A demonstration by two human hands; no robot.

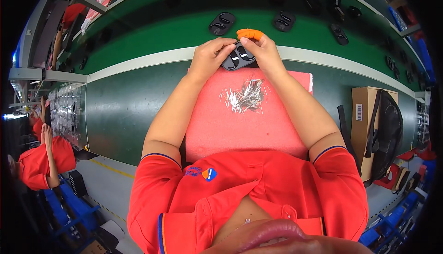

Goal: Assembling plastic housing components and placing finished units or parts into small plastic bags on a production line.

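At the near edge of the green belt, both my hands meet over a dark grey, rounded case (238, 59) with two glossy black recesses that catch bright reflections. My left hand (210, 56) pinches at its upper left edge, thumb and index finger together. From the other side my right hand (266, 55) grips its upper right, the thumb pressing at the top edge. An orange finger cover (249, 34) wraps my right index finger. Whether something thin sits between the fingertips is too small to tell. Below lies a loose pile of thin silvery strips (244, 96) on a pink foam sheet (221, 134).
Similar dark cases (222, 23) (284, 21) lie spread along the green belt (184, 32). A cardboard box (360, 134) with a black bag (387, 129) against it stands at the right. Clear plastic trays (67, 111) are at the left, near a co-worker in red (50, 159).
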